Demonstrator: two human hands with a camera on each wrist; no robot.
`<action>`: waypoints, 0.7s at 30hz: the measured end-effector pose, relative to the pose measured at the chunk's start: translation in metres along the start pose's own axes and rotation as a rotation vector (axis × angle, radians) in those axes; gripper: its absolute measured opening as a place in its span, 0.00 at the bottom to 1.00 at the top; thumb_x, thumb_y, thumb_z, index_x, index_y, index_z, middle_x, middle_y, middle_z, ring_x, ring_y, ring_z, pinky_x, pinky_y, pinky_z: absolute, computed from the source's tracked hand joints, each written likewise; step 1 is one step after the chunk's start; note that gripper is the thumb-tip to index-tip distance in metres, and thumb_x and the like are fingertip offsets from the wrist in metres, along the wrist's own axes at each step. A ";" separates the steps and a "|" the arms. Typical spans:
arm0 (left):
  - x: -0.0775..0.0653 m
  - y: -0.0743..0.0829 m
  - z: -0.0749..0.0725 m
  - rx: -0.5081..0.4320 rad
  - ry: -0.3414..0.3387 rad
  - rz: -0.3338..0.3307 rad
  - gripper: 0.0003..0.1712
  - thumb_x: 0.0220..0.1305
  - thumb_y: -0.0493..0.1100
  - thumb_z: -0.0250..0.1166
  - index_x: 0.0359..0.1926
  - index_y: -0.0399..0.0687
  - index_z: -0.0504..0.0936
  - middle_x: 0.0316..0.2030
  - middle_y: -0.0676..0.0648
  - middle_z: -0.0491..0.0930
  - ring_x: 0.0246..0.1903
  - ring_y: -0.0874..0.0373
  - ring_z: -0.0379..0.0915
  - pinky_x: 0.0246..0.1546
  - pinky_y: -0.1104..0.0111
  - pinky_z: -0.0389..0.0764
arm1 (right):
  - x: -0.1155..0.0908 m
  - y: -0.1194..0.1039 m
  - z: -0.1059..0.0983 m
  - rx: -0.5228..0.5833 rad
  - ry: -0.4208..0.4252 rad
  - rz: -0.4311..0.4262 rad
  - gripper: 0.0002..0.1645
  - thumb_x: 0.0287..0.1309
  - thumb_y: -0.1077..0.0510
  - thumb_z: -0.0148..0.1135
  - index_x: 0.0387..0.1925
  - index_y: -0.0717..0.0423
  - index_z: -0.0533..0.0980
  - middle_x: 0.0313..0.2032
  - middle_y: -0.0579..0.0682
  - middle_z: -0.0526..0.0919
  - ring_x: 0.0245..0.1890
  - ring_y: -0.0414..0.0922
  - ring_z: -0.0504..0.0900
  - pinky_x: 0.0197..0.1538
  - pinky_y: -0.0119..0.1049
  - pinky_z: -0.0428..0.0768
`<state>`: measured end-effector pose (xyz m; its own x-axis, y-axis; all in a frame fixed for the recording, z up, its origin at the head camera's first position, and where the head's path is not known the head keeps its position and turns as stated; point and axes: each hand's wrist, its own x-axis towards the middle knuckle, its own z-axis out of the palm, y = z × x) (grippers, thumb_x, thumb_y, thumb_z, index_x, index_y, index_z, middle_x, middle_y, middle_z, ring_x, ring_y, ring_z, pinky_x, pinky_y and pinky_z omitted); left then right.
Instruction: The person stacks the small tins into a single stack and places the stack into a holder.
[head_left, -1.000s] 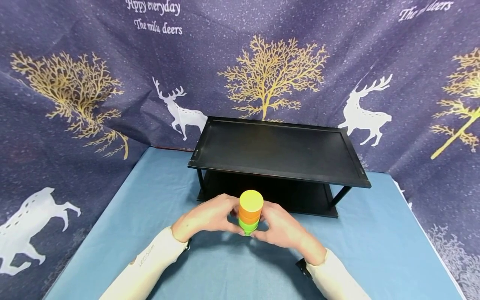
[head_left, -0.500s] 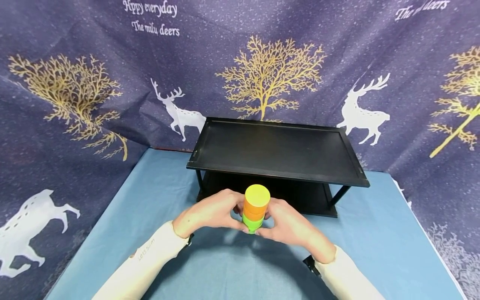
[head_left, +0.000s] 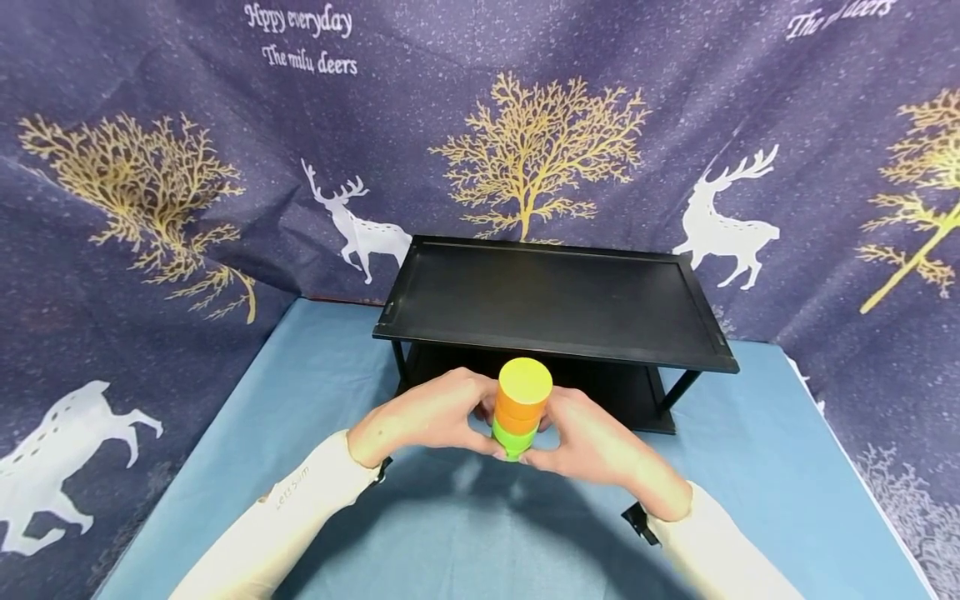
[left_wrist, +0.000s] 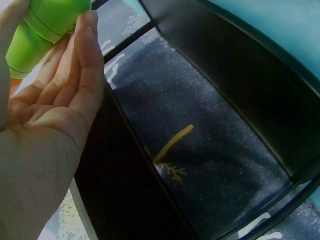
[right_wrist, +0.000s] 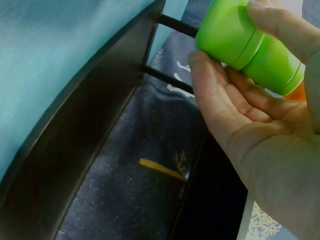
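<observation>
Between my two hands I hold a stack of round cylinder pieces (head_left: 524,392), with a yellow top, orange below it and green at the bottom. It stands nearly upright above the blue cloth. My left hand (head_left: 442,410) grips its left side and my right hand (head_left: 603,442) its right side, with both thumbs near the green lower end. In the left wrist view, the green end (left_wrist: 50,20) lies between thumb and fingers of the left hand (left_wrist: 55,110). The right wrist view has the right hand (right_wrist: 265,125) curled about the green part (right_wrist: 232,37), seams visible.
Just beyond my hands stands a black two-level rack (head_left: 547,296), its lower shelf (head_left: 607,400) partly hidden by them. Blue cloth (head_left: 450,542) covers the table. A dark printed curtain (head_left: 420,100) with deer and trees hangs at the back and sides.
Held by both hands, the stack has moved up and to the right in the head view and looks slightly larger. The right forearm has shifted right; the grip looks the same.
</observation>
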<state>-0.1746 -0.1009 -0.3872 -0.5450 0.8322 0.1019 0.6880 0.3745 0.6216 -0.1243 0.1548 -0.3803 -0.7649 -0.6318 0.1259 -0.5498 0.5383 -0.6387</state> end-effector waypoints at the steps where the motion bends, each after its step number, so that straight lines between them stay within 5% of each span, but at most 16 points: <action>1: 0.001 0.001 -0.001 -0.001 0.000 0.002 0.28 0.53 0.53 0.86 0.52 0.55 0.84 0.41 0.65 0.85 0.41 0.63 0.83 0.48 0.73 0.85 | 0.000 -0.001 -0.001 0.001 -0.001 -0.001 0.31 0.51 0.56 0.85 0.55 0.40 0.80 0.50 0.32 0.84 0.47 0.34 0.83 0.50 0.41 0.87; 8: 0.005 0.009 -0.010 -0.027 -0.015 -0.001 0.28 0.53 0.52 0.86 0.52 0.55 0.84 0.39 0.66 0.86 0.38 0.72 0.81 0.49 0.65 0.87 | -0.001 -0.008 -0.012 -0.007 -0.008 0.024 0.31 0.51 0.55 0.85 0.55 0.38 0.79 0.49 0.30 0.84 0.46 0.33 0.83 0.50 0.35 0.86; 21: 0.009 0.028 -0.026 0.004 -0.007 0.021 0.28 0.52 0.54 0.86 0.51 0.56 0.84 0.35 0.67 0.85 0.36 0.68 0.82 0.45 0.74 0.84 | 0.000 -0.024 -0.036 0.010 -0.038 0.012 0.32 0.50 0.57 0.85 0.55 0.39 0.79 0.48 0.31 0.84 0.45 0.34 0.84 0.50 0.35 0.86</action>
<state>-0.1725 -0.0934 -0.3486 -0.5269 0.8429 0.1094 0.7014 0.3585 0.6161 -0.1228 0.1621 -0.3381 -0.7581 -0.6459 0.0897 -0.5370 0.5403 -0.6479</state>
